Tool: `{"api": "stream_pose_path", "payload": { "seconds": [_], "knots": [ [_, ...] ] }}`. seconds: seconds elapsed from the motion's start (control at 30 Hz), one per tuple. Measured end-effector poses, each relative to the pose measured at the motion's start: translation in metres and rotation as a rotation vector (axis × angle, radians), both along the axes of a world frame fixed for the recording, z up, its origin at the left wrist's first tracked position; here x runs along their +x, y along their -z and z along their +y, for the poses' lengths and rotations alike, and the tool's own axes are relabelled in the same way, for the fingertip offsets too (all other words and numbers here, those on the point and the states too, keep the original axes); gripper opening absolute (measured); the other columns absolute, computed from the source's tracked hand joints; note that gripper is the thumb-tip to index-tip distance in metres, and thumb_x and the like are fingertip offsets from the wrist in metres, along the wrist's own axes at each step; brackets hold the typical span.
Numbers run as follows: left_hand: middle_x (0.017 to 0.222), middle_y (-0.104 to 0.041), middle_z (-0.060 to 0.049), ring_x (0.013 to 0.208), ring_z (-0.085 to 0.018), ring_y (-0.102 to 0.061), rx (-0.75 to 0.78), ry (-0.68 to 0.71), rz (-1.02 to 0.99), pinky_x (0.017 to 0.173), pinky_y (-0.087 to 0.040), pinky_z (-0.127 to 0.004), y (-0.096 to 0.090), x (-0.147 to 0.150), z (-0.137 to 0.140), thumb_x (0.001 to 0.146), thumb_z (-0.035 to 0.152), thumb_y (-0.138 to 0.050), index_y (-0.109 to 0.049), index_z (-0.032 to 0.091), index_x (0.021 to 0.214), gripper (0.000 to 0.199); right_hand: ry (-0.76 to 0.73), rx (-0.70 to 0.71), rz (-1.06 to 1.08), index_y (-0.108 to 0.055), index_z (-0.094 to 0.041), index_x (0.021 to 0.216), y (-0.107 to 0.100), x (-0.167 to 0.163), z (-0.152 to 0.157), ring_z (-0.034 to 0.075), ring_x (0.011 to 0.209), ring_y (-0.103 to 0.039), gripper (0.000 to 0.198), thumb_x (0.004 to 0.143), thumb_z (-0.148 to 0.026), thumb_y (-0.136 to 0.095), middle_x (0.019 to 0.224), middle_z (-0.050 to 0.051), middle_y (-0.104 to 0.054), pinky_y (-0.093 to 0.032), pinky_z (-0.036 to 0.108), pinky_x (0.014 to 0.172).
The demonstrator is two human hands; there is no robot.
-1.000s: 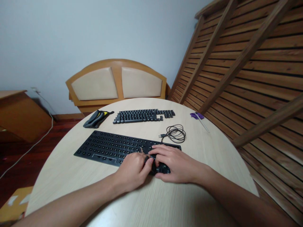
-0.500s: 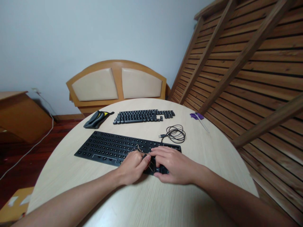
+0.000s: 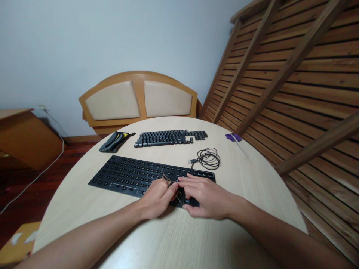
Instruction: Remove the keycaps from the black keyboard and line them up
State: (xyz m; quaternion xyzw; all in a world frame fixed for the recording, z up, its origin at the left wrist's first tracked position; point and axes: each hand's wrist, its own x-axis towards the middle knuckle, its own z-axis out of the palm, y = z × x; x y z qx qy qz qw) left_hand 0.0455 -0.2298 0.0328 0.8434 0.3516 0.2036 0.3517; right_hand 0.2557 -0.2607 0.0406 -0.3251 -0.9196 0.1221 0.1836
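A black keyboard base [image 3: 123, 170] with most of its keycaps off lies slantwise on the table. My left hand [image 3: 158, 196] is closed around a keycap puller [image 3: 170, 184] with a dark handle and thin wire loops, one loop reaching down to the right part of the base. My right hand [image 3: 206, 196] rests over the base's right end, thumb by the near edge and fingers bent across the top, gripping it. Some keycaps [image 3: 187, 201] show beneath that palm; the rest there is hidden.
Removed black keycaps [image 3: 157, 138] stand in rows behind the base. A coiled USB cable [image 3: 209, 158] lies at its far right. Grey-black gloves [image 3: 114, 142] are at left; a purple cloth [image 3: 232, 137] and a thin white stick [image 3: 240, 146] at right. The round table [image 3: 246, 179] has a curved edge.
Both hands stay almost where they were. The keycap puller in my left hand has shifted very slightly.
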Motion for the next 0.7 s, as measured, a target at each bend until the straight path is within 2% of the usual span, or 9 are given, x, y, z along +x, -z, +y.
{"api": "stream_pose_path", "payload": {
  "seconds": [0.1, 0.2, 0.27, 0.4, 0.57, 0.7],
  "knots": [
    [0.054, -0.038, 0.004, 0.051, -0.013, -0.036, -0.134, -0.056, -0.105, 0.051, -0.031, -0.026, -0.002, -0.001, 0.001, 0.099, 0.047, -0.022, -0.039, 0.021, 0.059, 0.05, 0.047, -0.051, 0.078, -0.064, -0.018, 0.098, 0.001, 0.001, 0.002, 0.025, 0.12, -0.061, 0.019, 0.08, -0.025, -0.063, 0.106, 0.011, -0.074, -0.042, 0.044, 0.109],
    [0.055, -0.037, 0.004, 0.052, -0.012, -0.035, -0.21, -0.072, -0.155, 0.051, -0.032, -0.025, -0.001, -0.002, 0.001, 0.099, 0.053, -0.023, -0.039, 0.022, 0.06, 0.052, 0.043, -0.065, 0.121, -0.064, -0.018, 0.101, 0.002, 0.002, 0.003, 0.025, 0.118, -0.063, 0.025, 0.077, -0.024, -0.064, 0.109, 0.011, -0.073, -0.044, 0.043, 0.108],
    [0.055, -0.038, 0.004, 0.053, -0.012, -0.036, -0.208, -0.087, -0.178, 0.051, -0.033, -0.025, 0.001, -0.001, 0.001, 0.098, 0.053, -0.026, -0.039, 0.021, 0.059, 0.052, 0.045, -0.07, 0.124, -0.064, -0.019, 0.096, 0.002, 0.003, 0.004, 0.026, 0.119, -0.062, 0.02, 0.077, -0.026, -0.065, 0.115, 0.012, -0.072, -0.044, 0.044, 0.107],
    [0.056, -0.038, 0.004, 0.054, -0.013, -0.036, -0.175, -0.212, -0.233, 0.052, -0.033, -0.026, 0.001, -0.001, 0.002, 0.095, 0.052, -0.031, -0.041, 0.021, 0.06, 0.048, 0.081, -0.077, 0.141, -0.061, -0.02, 0.082, -0.001, 0.006, 0.005, 0.025, 0.112, -0.065, 0.009, 0.077, -0.026, -0.064, 0.117, 0.01, -0.071, -0.052, 0.04, 0.097],
    [0.056, -0.039, 0.003, 0.054, -0.014, -0.038, -0.115, -0.328, -0.193, 0.053, -0.03, -0.028, -0.001, -0.002, 0.006, 0.094, 0.051, -0.03, -0.042, 0.021, 0.06, 0.046, 0.082, -0.036, 0.144, -0.061, -0.021, 0.08, -0.003, 0.01, 0.008, 0.024, 0.11, -0.065, 0.008, 0.075, -0.025, -0.065, 0.112, 0.008, -0.073, -0.054, 0.038, 0.092],
    [0.055, -0.042, 0.002, 0.054, -0.015, -0.041, -0.063, -0.347, -0.132, 0.056, -0.031, -0.029, 0.0, -0.003, 0.008, 0.095, 0.049, -0.03, -0.043, 0.021, 0.06, 0.047, 0.039, -0.034, 0.126, -0.061, -0.02, 0.08, -0.003, 0.014, 0.009, 0.024, 0.111, -0.065, 0.01, 0.074, -0.025, -0.067, 0.111, 0.007, -0.073, -0.052, 0.038, 0.093]
  ]
}}
